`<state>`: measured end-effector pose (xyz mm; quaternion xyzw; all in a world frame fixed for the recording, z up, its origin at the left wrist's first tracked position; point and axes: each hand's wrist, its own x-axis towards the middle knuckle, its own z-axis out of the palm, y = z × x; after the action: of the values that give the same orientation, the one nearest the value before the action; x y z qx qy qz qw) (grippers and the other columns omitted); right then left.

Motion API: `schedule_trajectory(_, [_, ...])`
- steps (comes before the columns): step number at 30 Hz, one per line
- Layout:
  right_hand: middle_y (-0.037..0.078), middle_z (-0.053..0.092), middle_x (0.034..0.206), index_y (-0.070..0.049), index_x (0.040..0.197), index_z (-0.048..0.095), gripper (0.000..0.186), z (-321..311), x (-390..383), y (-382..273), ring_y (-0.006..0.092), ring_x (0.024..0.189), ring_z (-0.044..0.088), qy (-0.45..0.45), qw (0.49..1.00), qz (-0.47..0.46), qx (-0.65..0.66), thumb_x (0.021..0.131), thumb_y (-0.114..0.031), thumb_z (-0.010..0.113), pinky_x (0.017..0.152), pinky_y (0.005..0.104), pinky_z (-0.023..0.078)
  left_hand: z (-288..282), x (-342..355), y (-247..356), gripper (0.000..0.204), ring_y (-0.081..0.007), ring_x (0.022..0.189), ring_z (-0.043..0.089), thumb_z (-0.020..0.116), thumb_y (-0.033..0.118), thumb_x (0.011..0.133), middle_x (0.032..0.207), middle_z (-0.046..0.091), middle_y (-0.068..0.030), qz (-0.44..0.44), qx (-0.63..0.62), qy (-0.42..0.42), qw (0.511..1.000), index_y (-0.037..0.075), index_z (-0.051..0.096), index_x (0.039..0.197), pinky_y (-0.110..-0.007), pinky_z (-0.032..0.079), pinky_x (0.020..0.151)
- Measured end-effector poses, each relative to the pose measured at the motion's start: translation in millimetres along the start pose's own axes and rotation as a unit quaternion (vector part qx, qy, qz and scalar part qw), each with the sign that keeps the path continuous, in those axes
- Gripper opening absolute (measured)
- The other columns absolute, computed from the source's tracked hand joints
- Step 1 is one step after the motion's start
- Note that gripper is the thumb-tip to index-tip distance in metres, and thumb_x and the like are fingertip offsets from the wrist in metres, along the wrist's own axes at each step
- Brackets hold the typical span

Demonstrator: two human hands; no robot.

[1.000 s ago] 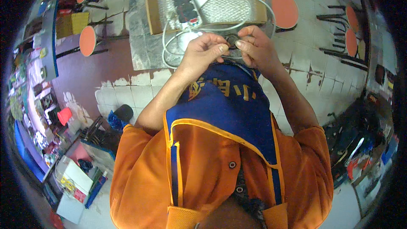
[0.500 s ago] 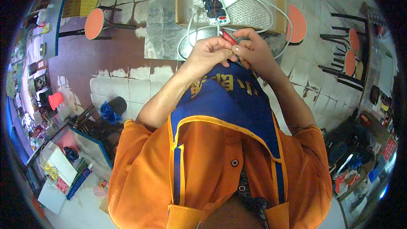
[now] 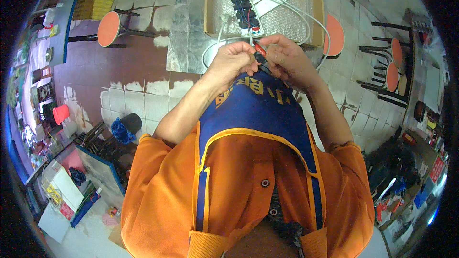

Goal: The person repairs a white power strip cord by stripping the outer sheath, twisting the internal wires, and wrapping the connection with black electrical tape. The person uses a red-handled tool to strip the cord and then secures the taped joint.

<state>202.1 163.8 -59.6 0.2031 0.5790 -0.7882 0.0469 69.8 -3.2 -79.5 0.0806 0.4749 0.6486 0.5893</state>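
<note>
My right hand (image 3: 287,59) is closed on a small red object (image 3: 260,49), held slanting at my fingertips. My left hand (image 3: 233,64) is pinched beside it, with what it holds hidden; a small dark piece (image 3: 259,58) shows between the hands. Just beyond my fingers, an opened white power strip (image 3: 242,8) with black insides and thin wires lies in a cardboard box (image 3: 315,16) lined with bubble wrap. Beside it is a white elongated cover (image 3: 270,0). White cables (image 3: 311,19) loop around the box and behind my hands.
The box rests on a grey marbled table (image 3: 181,50) in front of my blue apron (image 3: 251,110). Orange round stools (image 3: 108,28) stand on both sides on the tiled floor. Cluttered shelving (image 3: 45,124) lines the left; dark piled items (image 3: 392,162) lie at the right.
A second ago a dark round piece showed between my fingertips; since half a second ago the red object shows there. The view has shifted, placing the box farther right and the stools differently.
</note>
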Motion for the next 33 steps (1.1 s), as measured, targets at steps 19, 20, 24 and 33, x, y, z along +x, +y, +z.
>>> schedule_trajectory(19, [0.0,0.059,0.07,-0.005,0.099,0.062,0.012,3.9,33.2,36.8,0.0048,0.056,0.048,0.105,0.994,0.015,-0.032,0.096,-0.016,0.062,0.049,0.0196,0.036,-13.7,16.4,-13.4,0.012,-0.0107,0.069,0.061,0.063,0.009,0.096,0.086,0.069,-0.0051,0.007,0.046,0.167,0.985,0.004,0.067,0.106,-0.024,0.047,0.057])
schedule_trajectory(20, [0.0,0.06,0.071,-0.004,0.099,0.063,0.012,-2.0,38.1,39.9,0.005,0.056,0.049,0.125,0.991,-0.002,-0.054,0.096,-0.016,0.062,0.049,0.02,0.036,-18.7,17.9,-10.3,0.013,-0.0102,0.068,0.06,0.064,0.009,0.095,0.086,0.069,-0.0038,0.037,0.117,0.194,0.973,0.004,0.068,0.107,-0.024,0.046,0.057])
schedule_trajectory(24, [-0.001,0.062,0.074,-0.001,0.1,0.064,0.014,-26.7,68.3,54.0,0.006,0.06,0.054,0.197,0.97,-0.052,-0.129,0.095,-0.015,0.063,0.054,0.0221,0.042,-44.5,40.4,-3.5,0.017,-0.0064,0.071,0.058,0.066,0.011,0.094,0.087,0.069,-0.0003,0.122,0.311,0.256,0.907,0.004,0.073,0.108,-0.024,0.044,0.057])
schedule_trajectory(33, [-0.001,0.064,0.08,-0.001,0.105,0.067,0.016,-36.7,103.9,63.1,0.0052,0.06,0.054,0.156,0.978,-0.054,-0.125,0.094,-0.012,0.066,0.055,0.0214,0.043,-62.8,83.2,-12.0,0.02,-0.0094,0.08,0.061,0.066,0.006,0.091,0.088,0.069,-0.0011,0.183,0.405,0.182,0.877,0.001,0.073,0.108,-0.025,0.05,0.073])
